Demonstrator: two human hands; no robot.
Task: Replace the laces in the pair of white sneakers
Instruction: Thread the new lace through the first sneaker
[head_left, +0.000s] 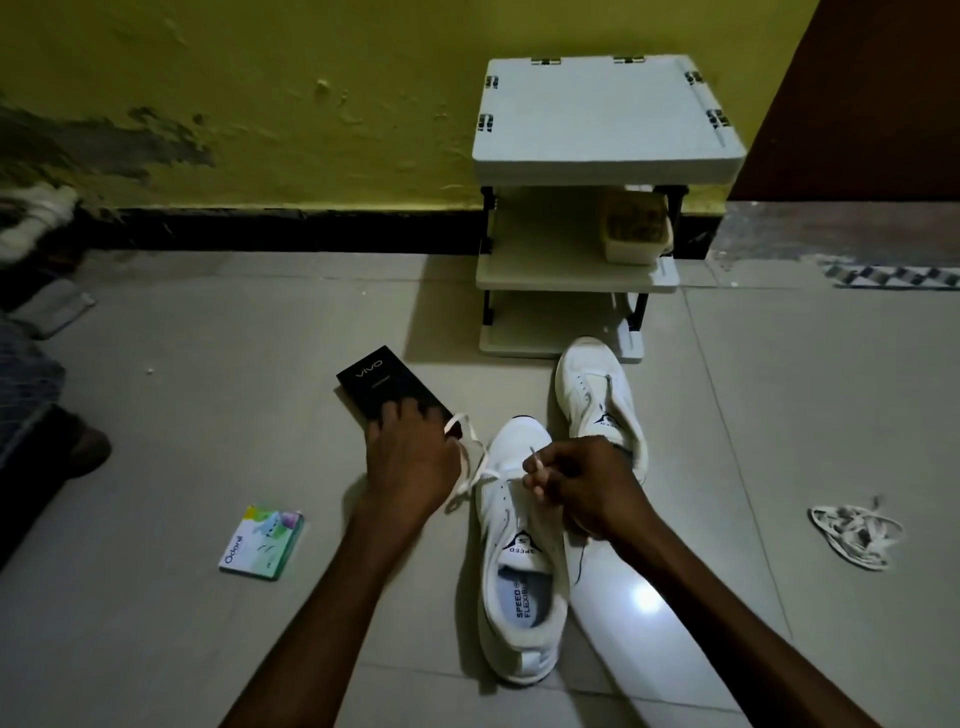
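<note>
The right hand (582, 483) pinches the tip of the white lace (470, 467) above the near sneaker (514, 551), held ready, I judge, to feed an eyelet. The left hand (410, 457) lies over a black box (374, 384) marked "vivo", with the lace's other end beside its thumb; I cannot tell if it grips it. The far sneaker (597, 395) looks laceless. Tongue: "SPEED" — the packet (262, 543) at left reads "Odonil"
</note>
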